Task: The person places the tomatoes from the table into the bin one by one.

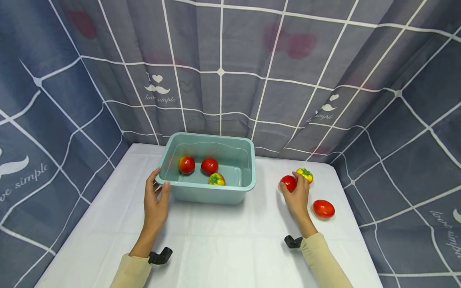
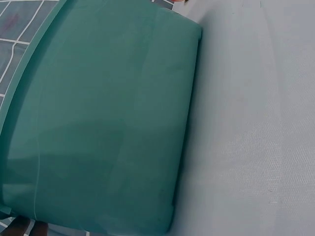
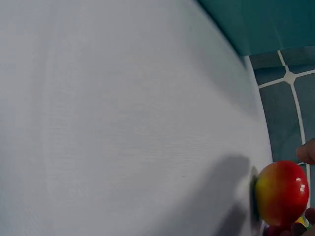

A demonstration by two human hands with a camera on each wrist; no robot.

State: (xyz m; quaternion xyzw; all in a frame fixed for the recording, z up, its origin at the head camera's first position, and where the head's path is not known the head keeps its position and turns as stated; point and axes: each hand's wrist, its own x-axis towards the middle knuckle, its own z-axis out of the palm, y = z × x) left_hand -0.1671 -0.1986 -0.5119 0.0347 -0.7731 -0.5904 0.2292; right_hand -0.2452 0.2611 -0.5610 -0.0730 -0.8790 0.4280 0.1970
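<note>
In the head view, my left hand (image 1: 155, 204) holds the front left corner of a pale green plastic basin (image 1: 209, 196), thumb at the front and fingers at the left side. Two red tomatoes (image 1: 187, 165) and a yellow-red one with a green top (image 1: 217, 179) lie inside it. My right hand (image 1: 297, 196) has its thumb and fingers around a glossy red tomato (image 1: 288, 183) on the table, right of the basin. The right wrist view shows that tomato (image 3: 281, 193) with a yellow side; fingertips are partly cut off at the edge.
Just behind the right hand lies a yellow tomato with a green top (image 1: 305, 175). Right of the wrist is an oval red tomato (image 1: 323, 209). A white cloth covers the table (image 1: 230, 248). Grey checked curtains (image 1: 230, 92) stand at the back and both sides.
</note>
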